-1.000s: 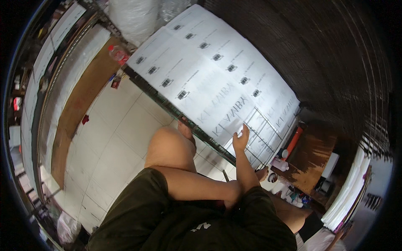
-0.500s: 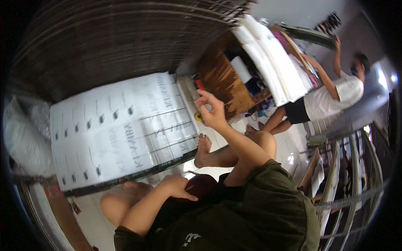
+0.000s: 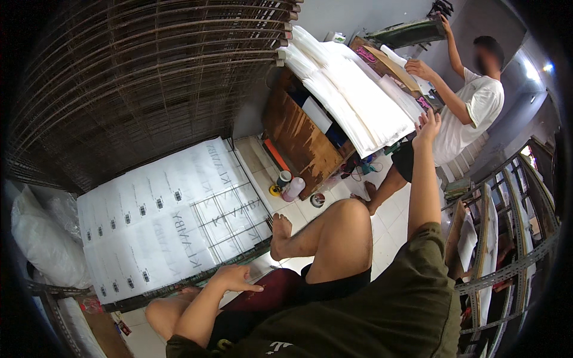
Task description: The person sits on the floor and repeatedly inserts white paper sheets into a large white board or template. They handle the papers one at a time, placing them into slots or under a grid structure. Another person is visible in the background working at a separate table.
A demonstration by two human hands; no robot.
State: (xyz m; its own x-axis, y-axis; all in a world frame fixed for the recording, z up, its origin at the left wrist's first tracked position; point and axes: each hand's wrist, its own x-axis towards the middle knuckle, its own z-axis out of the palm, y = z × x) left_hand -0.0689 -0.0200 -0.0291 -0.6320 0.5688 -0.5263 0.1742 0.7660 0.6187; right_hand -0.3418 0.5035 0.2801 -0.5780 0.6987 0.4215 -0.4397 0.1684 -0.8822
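Note:
My right hand is stretched out to the upper right, fingers apart and nothing in it. It is at the near right edge of a table bearing a thick stack of white sheets and pieces with pink lettering. Whether the fingertips touch these I cannot tell. Low over my lap, my left hand is loosely open and holds nothing, beside dark red cloth or a seat. In front of it, printed white sheets lie on a low wire rack, partly under wire grids.
Stacked wire drying racks tower at upper left. A co-worker in a white shirt raises a framed screen behind the table. Jars stand on the tiled floor. A metal shelf is at right, a plastic bag at left.
My right hand has swung from over the floor beside the rack up and right to the table's edge. My left hand has moved slightly left and down. The view has shifted.

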